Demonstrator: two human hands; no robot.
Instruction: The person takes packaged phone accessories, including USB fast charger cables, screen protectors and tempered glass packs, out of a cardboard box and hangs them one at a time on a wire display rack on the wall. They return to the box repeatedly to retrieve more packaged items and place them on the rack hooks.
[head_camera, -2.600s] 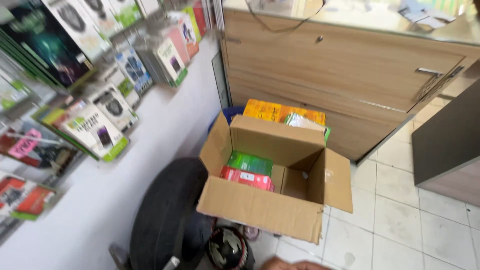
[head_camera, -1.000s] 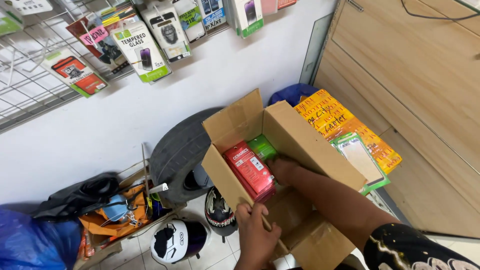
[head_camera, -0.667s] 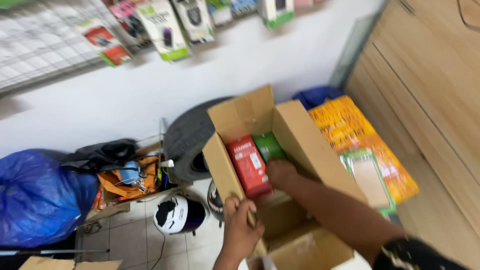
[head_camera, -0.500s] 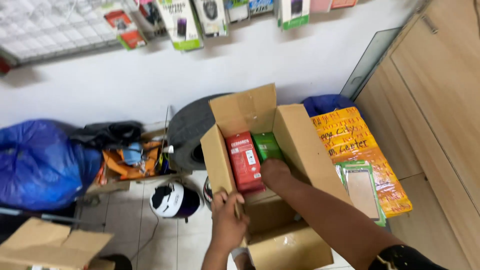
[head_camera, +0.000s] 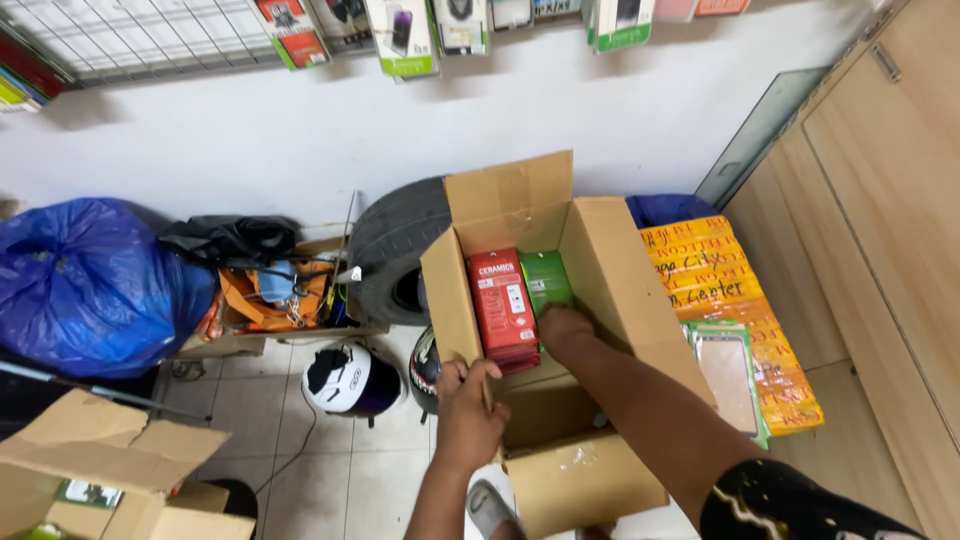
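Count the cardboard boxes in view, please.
2: an open box by the tyre, left hand on its wall and right hand inside; another box bottom left. Others may be hidden.

A white wall (head_camera: 620, 120) is running behind, a wire rack (head_camera: 150, 40) hanging on it up and left of the hands. Pale floor tiles (head_camera: 330, 470) are lying below-left; a wooden cabinet (head_camera: 890, 220) is standing at right, evenly lit.
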